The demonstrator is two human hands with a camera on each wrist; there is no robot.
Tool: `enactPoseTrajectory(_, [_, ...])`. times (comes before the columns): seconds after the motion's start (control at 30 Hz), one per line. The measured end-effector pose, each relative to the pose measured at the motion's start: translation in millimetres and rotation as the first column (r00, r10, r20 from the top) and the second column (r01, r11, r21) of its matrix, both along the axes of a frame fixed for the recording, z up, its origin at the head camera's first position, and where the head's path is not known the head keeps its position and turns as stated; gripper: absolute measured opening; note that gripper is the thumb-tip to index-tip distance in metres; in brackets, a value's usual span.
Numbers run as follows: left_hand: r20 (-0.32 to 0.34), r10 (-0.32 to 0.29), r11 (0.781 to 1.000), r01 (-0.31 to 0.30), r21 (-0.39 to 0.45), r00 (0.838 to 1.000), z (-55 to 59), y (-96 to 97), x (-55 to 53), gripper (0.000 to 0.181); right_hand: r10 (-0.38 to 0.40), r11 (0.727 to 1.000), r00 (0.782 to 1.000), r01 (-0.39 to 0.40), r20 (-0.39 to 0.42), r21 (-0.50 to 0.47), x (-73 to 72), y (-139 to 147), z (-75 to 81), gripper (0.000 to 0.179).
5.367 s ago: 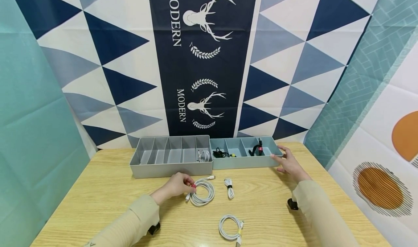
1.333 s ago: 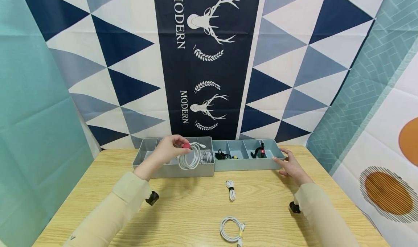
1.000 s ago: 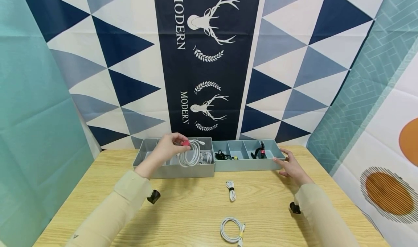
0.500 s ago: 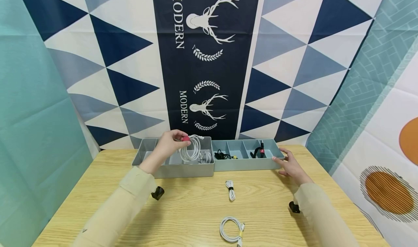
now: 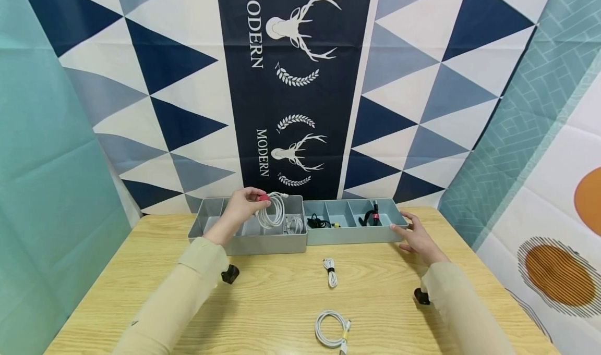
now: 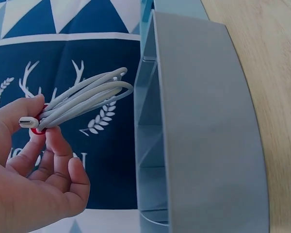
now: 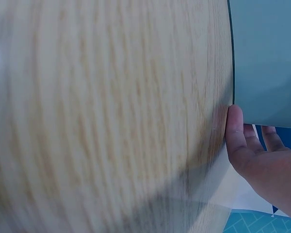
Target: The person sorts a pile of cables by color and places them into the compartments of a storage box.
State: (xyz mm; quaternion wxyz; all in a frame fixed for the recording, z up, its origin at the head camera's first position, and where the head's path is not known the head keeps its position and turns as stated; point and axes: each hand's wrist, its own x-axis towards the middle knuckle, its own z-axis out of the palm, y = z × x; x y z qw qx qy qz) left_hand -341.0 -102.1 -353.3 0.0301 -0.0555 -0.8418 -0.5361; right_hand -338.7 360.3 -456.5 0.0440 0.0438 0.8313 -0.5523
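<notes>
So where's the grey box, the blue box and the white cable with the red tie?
Grey box [image 5: 267, 244], head view: front wall.
Blue box [image 5: 357, 235], head view: front wall.
Red-tied white cable [image 6: 82, 101], left wrist view: coiled strands.

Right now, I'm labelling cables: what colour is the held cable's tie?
Red tie, clearest in the head view.

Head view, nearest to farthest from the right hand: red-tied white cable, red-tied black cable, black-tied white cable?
1. Red-tied black cable, inside the blue box.
2. Black-tied white cable, on the table.
3. Red-tied white cable, in the left hand.
</notes>
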Motion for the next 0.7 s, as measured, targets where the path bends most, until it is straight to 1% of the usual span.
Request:
enactPoseTrajectory(0.17, [-0.013,0.029,1.0,-0.029,0.009,1.0,-11.0,-1.0,-7.8,0.031,0.003,1.0,1.0,-0.003,0.006,0.002,0.9,0.0,1.0,0.089])
enactPoseTrajectory(0.4, [-0.059,0.075,0.997,-0.076,-0.012,0.995,-24.6,-1.4,-15.6,0.03,-0.01,1.0,1.0,0.01,0.018,0.01,-1.6,-1.3,2.1,0.087])
enactPoseTrajectory(0.7, [-0.087,0.079,0.997,-0.081,-0.015,0.993,-37.2,-2.2,-21.8,0.029,-0.02,1.0,0.999,0.019,0.031,0.002,-4.2,-0.8,0.9,0.088])
